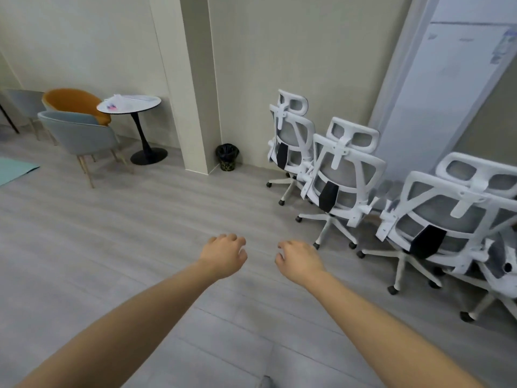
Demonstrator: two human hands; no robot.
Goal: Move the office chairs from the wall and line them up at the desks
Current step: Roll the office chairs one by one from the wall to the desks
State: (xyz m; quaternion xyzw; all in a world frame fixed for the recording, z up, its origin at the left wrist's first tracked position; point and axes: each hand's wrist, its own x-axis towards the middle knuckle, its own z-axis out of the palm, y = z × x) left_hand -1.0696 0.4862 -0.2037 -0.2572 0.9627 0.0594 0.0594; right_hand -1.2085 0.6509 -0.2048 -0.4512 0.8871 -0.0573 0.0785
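White office chairs (pixel 342 175) at wall — well apart from fingers (pixel 237 240), loosely curled, holding nothing

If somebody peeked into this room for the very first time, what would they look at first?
Probably the two bare arms reaching out in the middle, left hand and right hand both holding nothing above the grey floor. Next, the row of white office chairs along the wall on the right, their backs turned to the viewer. Far left, an orange armchair glows beside a small round table.
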